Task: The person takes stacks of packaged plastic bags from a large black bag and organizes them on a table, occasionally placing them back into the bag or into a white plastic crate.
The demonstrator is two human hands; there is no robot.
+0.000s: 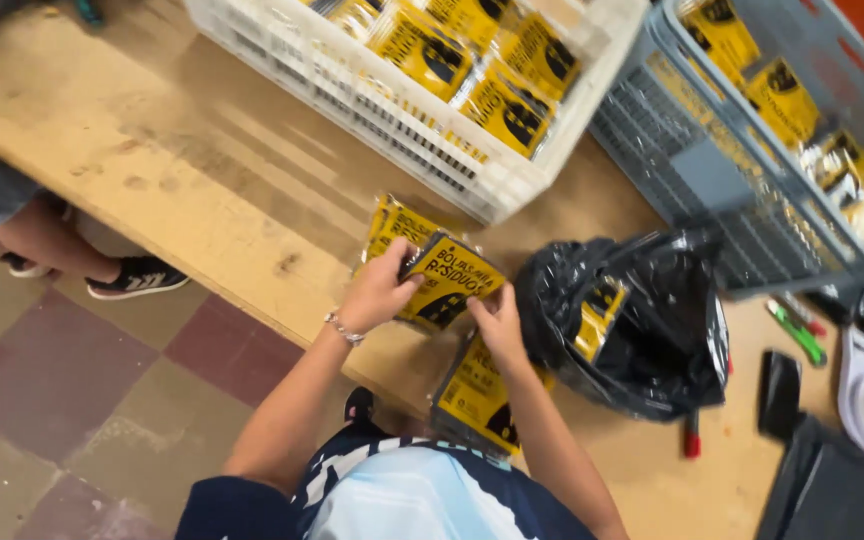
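Observation:
My left hand [377, 292] and my right hand [497, 322] both grip one yellow and black packet [449, 280] over the wooden table [182, 170]. The left hand pinches its left edge, the right hand its lower right corner. A bracelet is on my left wrist. Under the held packet lies another yellow packet [392, 222]. A third yellow packet [472, 395] rests at the table's near edge by my right forearm.
A white crate [352, 90] and a grey crate [692, 170] hold more yellow packets. A black plastic bag [642, 330] with a packet inside lies right of my hands. Markers [797, 330], a black phone [779, 393] and a white object lie at right. Another person's legs [52, 245] stand at left.

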